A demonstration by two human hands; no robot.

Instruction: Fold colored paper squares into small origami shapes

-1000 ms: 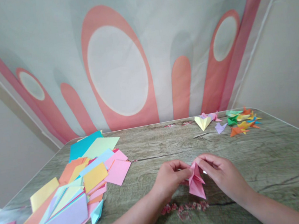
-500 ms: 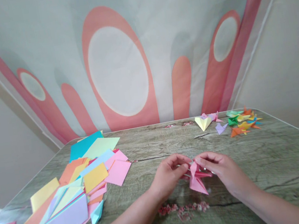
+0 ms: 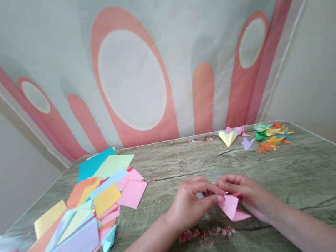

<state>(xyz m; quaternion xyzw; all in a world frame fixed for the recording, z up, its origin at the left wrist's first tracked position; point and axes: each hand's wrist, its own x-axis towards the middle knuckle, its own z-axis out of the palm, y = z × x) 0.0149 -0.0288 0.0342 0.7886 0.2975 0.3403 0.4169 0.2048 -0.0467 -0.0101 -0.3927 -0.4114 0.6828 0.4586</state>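
Observation:
Between my two hands is a folded pink origami piece (image 3: 231, 206), held just above the wooden table near its middle front. My left hand (image 3: 195, 201) pinches its upper left part between thumb and fingers. From the other side, my right hand (image 3: 248, 194) closes its fingers on the top and right part. Two pointed flaps hang down toward the lower right. The fingers hide the upper part of the paper.
Loose coloured paper sheets (image 3: 71, 241) are heaped on the left of the table (image 3: 173, 159), with a small folded blue piece (image 3: 109, 239) beside them. Several small folded figures (image 3: 272, 137) lie at the back right, near a pale yellow folded piece (image 3: 228, 138). A printed backdrop (image 3: 176, 57) stands behind.
The pink origami piece has been turned and shifted slightly right, its flaps now pointing lower right. My left hand has moved right, closer to my right hand, and its grip has changed.

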